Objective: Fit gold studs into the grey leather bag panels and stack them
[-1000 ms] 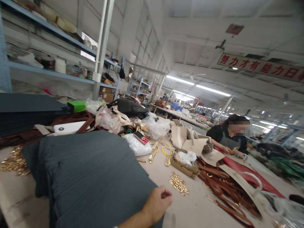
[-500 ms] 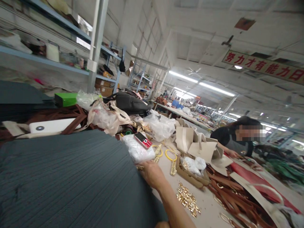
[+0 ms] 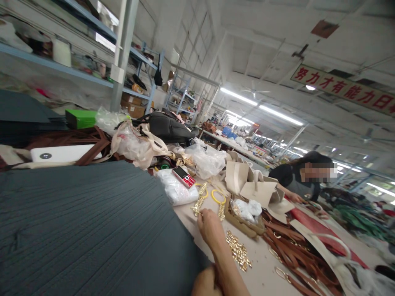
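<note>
My right hand (image 3: 210,225) reaches forward over the table edge of a large stack of dark grey sheets (image 3: 86,230). Its fingers are pinched on the near end of a gold chain (image 3: 200,199) lying on the beige tabletop. My left hand (image 3: 205,284) shows only in part at the bottom edge, beside my right forearm and against the grey stack; its fingers are hidden. A heap of small gold clasps (image 3: 238,250) lies just right of my right forearm.
A red phone (image 3: 184,176) rests on a white plastic packet (image 3: 177,190). Yellow rings (image 3: 217,197), a shallow tray (image 3: 243,216), beige bags (image 3: 249,185) and brown straps (image 3: 293,250) crowd the table. A co-worker (image 3: 296,176) leans over the far right. Shelves line the left.
My right hand has moved forward from the grey stack's edge to the gold chain and pinched it. My left hand has come into view at the bottom. The view has tilted slightly.
</note>
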### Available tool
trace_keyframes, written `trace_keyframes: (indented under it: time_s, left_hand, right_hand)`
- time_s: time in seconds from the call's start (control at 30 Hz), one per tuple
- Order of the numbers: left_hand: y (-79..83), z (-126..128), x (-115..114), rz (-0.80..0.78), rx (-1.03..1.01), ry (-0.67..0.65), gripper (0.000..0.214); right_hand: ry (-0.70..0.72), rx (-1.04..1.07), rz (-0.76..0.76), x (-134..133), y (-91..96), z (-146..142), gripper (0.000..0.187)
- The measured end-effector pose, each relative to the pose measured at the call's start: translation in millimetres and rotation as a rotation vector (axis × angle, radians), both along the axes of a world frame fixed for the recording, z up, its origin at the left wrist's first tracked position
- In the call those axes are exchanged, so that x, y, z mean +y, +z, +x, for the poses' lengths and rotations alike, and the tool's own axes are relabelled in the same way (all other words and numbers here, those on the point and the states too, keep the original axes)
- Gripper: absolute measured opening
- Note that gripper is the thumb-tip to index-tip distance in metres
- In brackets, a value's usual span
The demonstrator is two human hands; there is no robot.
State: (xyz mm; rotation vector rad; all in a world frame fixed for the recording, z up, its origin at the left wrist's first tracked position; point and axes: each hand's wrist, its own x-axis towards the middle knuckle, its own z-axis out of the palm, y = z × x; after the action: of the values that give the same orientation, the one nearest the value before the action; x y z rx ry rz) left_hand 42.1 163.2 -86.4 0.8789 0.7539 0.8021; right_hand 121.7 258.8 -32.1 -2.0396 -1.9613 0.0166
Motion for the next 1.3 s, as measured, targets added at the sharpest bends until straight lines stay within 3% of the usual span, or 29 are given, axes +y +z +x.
trace_keyframes:
  time_s: [0.2,0.37,0.47,0.6,0.77,0.9,1.03,1.3]
  left_hand:
    - [18.7,-6,9,-0.047,-0.125,0.082,0.065]
    - [31.8,-19,4,0.086,-0.132,0.046,0.068]
    - [31.3,-19,-1,0.215,-0.082,-0.019,0.061]
    - [24.3,-17,-3,0.33,0.02,-0.033,0.056]
    - [29.2,-21,-9,0.512,0.112,-0.126,0.038]
    - [40.8,-29,-17,0.631,0.16,-0.226,0.034]
    - [44.5,-33,-19,0.638,0.183,-0.317,0.035]
    - [50.1,-35,-22,0.716,0.194,-0.366,0.036]
  right_hand:
    - [-0.102,0.338,0.056,-65,21.1,27,0.032]
    - [-0.062,0.932,0.116,-129,6.8,15,0.035]
    - [-0.049,1.079,0.135,-155,-8.0,4,0.038]
    - [-0.144,1.137,0.165,-170,-26.2,7,0.043]
    - [-0.256,1.193,0.36,-173,-34.1,28,0.045]
    - [-0.128,1.086,0.372,-183,-23.4,29,0.038]
    - [0.031,0.875,0.378,-192,-6.8,26,0.023]
    - [0.093,0.693,0.411,-198,4.3,25,0.02]
